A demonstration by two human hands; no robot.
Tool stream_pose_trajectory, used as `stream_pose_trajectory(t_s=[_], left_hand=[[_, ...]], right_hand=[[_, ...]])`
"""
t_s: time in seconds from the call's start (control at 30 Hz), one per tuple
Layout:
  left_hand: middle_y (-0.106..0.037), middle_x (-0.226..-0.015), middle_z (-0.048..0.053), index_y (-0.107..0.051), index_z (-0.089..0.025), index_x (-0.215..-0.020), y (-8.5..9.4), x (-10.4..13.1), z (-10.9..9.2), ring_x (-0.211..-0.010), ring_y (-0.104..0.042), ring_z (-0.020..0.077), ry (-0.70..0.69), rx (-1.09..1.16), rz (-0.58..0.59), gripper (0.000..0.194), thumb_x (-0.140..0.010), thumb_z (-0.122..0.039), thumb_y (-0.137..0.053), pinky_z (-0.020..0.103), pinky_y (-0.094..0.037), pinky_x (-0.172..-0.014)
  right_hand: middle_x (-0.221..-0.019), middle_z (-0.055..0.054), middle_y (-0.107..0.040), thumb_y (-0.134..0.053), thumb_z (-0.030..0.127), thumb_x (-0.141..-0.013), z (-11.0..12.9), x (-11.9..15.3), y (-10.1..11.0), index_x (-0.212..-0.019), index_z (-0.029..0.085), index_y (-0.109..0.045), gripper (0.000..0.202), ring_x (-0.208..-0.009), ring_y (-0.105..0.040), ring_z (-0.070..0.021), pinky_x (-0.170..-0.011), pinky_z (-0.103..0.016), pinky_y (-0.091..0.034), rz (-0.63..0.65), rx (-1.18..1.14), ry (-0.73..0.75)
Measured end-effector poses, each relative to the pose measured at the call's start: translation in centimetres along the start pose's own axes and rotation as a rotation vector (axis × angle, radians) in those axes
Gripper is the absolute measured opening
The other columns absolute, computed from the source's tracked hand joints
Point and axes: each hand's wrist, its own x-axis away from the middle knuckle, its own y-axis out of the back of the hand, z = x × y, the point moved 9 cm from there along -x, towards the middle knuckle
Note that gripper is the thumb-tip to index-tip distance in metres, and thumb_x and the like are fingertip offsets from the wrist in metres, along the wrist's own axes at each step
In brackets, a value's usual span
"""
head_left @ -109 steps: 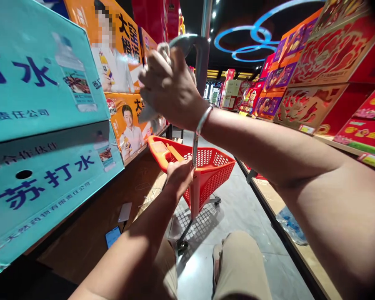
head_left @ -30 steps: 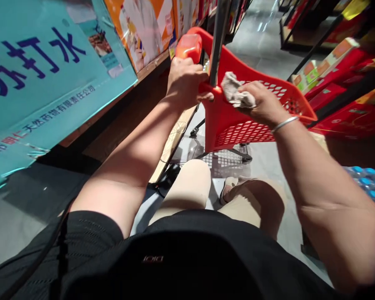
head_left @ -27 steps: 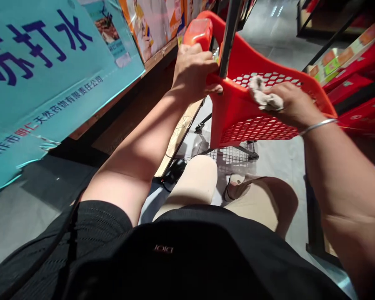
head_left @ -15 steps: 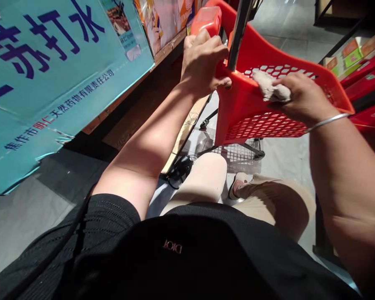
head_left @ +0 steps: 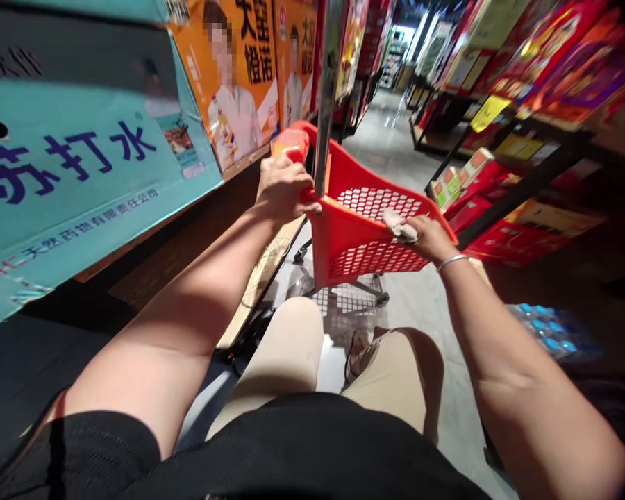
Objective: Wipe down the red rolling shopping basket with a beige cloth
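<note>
Cloth is pinched, centre-right, by the right hand; shopping cart is gripped by the left hand, fingers curled.

Worn on the head, the one camera faces forward and down over the knees, close above both arms, with the red basket ahead and the aisle beyond.
</note>
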Motion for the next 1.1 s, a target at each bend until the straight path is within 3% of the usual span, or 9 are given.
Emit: stream_pose_trajectory(t_s=[0.13,0.37,0.47,0.53,0.63,0.73,0.83,0.97,1.1], left_hand=[[-0.068,-0.108,0.002,-0.072,-0.025,-0.099,0.1,-0.4,-0.4,-0.113,-0.045,0.0233,-0.015,0.060,-0.038,0.030,-0.082,-0.050,-0.076,0.048,-0.024,-0.105],[-0.066,-0.126,0.003,-0.074,-0.028,-0.094,-0.3,-0.8,-0.3,-0.130,-0.041,0.0311,0.044,0.084,-0.079,0.024,-0.078,-0.045,-0.079,0.053,-0.022,-0.111],[-0.060,-0.136,0.002,-0.073,-0.031,-0.098,-0.9,-0.4,0.1,-0.136,-0.036,0.0324,0.112,0.091,-0.081,0.024,-0.080,-0.046,-0.076,0.054,-0.020,-0.117],[-0.056,-0.141,0.002,-0.071,-0.031,-0.104,-1.3,0.0,0.2,-0.140,-0.034,0.0321,0.134,0.072,-0.083,0.027,-0.082,-0.047,-0.073,0.054,-0.014,-0.123],[-0.052,-0.146,0.005,-0.067,-0.030,-0.118,-1.7,0.4,0.1,-0.144,-0.030,0.0332,0.133,0.026,-0.085,0.037,-0.085,-0.047,-0.070,0.056,-0.005,-0.128],[-0.054,-0.144,0.006,-0.065,-0.029,-0.122,-1.8,0.5,-0.2,-0.144,-0.033,0.0346,0.109,0.032,-0.094,0.042,-0.085,-0.047,-0.070,0.059,-0.002,-0.128],[-0.058,-0.137,0.005,-0.067,-0.027,-0.116,-1.7,0.2,-0.9,-0.141,-0.036,0.0352,0.067,0.069,-0.095,0.040,-0.083,-0.048,-0.070,0.061,0.001,-0.129],[-0.059,-0.135,0.007,-0.067,-0.024,-0.111,-1.9,-0.1,-1.4,-0.142,-0.035,0.0370,0.059,0.085,-0.089,0.041,-0.077,-0.044,-0.076,0.064,0.002,-0.128],[-0.059,-0.132,0.008,-0.067,-0.024,-0.105,-2.2,-0.6,-0.3,-0.144,-0.034,0.0365,0.078,0.136,-0.133,0.037,-0.075,-0.043,-0.077,0.064,-0.002,-0.129]], right_hand=[[-0.110,-0.012,-0.068,-0.066,0.020,-0.079,2.3,-0.6,-0.2,-0.110,0.022,-0.069,0.032,-0.101,-0.059,-0.0300,-0.088,-0.043,-0.043,-0.101,-0.062,-0.018],[-0.119,-0.010,-0.066,-0.074,0.027,-0.076,12.2,-5.4,1.0,-0.121,0.025,-0.064,0.046,-0.109,-0.060,-0.0312,-0.096,-0.049,-0.048,-0.214,-0.284,0.151],[-0.129,-0.011,-0.062,-0.078,0.029,-0.075,14.4,-6.3,1.5,-0.129,0.024,-0.061,0.057,-0.117,-0.058,-0.0316,-0.100,-0.049,-0.047,-0.222,-0.308,0.224],[-0.136,-0.012,-0.059,-0.078,0.027,-0.074,14.1,-6.3,1.3,-0.136,0.023,-0.058,0.065,-0.122,-0.055,-0.0312,-0.103,-0.048,-0.046,-0.198,-0.297,0.254],[-0.135,-0.011,-0.060,-0.076,0.021,-0.074,11.1,-5.4,0.3,-0.139,0.023,-0.057,0.068,-0.120,-0.056,-0.0291,-0.103,-0.045,-0.047,-0.125,-0.252,0.221],[-0.128,-0.009,-0.062,-0.073,0.020,-0.076,6.8,-4.0,-0.8,-0.138,0.026,-0.059,0.064,-0.113,-0.057,-0.0280,-0.099,-0.043,-0.047,-0.097,-0.172,0.075],[-0.126,-0.010,-0.061,-0.067,0.019,-0.080,4.2,-2.4,-1.1,-0.134,0.024,-0.061,0.056,-0.113,-0.055,-0.0284,-0.100,-0.043,-0.044,-0.167,-0.120,-0.065],[-0.124,-0.010,-0.062,-0.061,0.017,-0.082,4.9,-1.9,-1.0,-0.129,0.025,-0.064,0.048,-0.111,-0.052,-0.0297,-0.097,-0.044,-0.041,-0.224,-0.081,-0.203],[-0.129,-0.009,-0.060,-0.058,0.016,-0.083,8.5,-3.4,-0.9,-0.133,0.027,-0.061,0.051,-0.109,-0.050,-0.0300,-0.094,-0.043,-0.041,-0.205,-0.083,-0.190]])
